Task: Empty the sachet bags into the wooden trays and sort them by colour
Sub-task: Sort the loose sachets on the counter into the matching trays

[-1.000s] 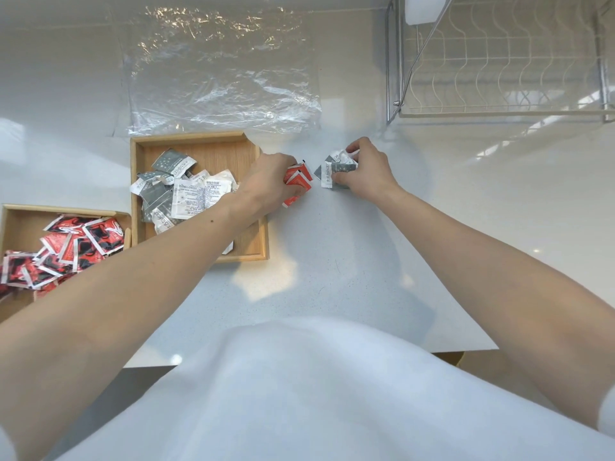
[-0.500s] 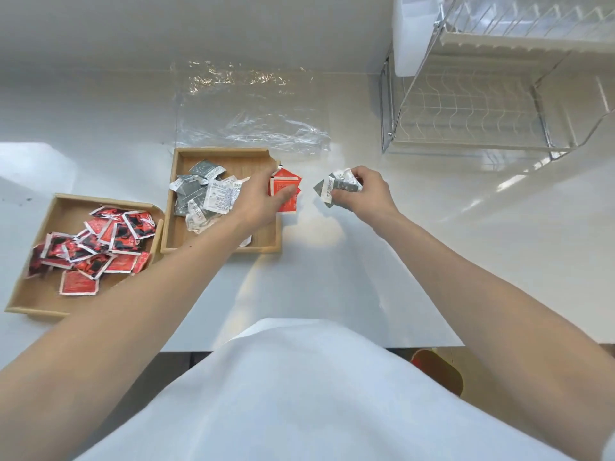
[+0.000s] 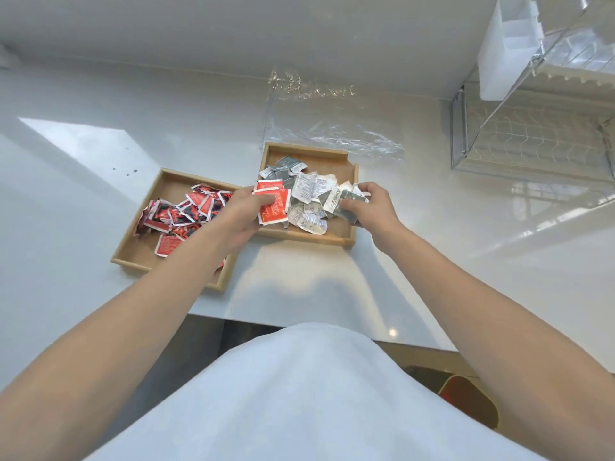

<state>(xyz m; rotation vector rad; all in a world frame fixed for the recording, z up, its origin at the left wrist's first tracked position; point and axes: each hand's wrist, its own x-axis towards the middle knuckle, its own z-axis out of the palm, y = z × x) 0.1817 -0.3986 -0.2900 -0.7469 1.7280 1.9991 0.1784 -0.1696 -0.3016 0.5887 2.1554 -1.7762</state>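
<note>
- Left hand (image 3: 240, 217) is pinching a small stack of red sachets (image 3: 272, 205), fingers clamped round them. It's sitting over the gap where the two wooden trays meet, with the red stack overlapping the left edge of the grey pile.
- Right hand (image 3: 373, 204) is gripping a few grey sachets (image 3: 342, 201), held just above the right-hand side of the further tray. One of them shows a white strip with dark print on it, can't read it properly.
- Left tray (image 3: 143, 241) has the red sachet pile (image 3: 181, 211) in it, red/black/white packets all jumbled, mostly bunched toward the far and right part. One red one lies face up on its own nearer the front.
- Right tray (image 3: 347, 239) has the grey and white sachet pile (image 3: 304, 188), crumpled ones heaped in the middle, a couple of darker grey ones toward the back. The floor of the tray is bare in the far right corner.
- The two trays are touching or as good as, the right one set a bit further back on the white bench (image 3: 83, 181).
- Just behind the right tray there's a clear plastic bag (image 3: 329, 128) lying flat and crinkled on the bench.
- Over on the right is a wire dish rack (image 3: 532, 141) with a white plastic container (image 3: 506, 51) hanging off its top corner, well apart from the trays.
- Both bare forearms come in from the bottom, with a white top between them.
</note>
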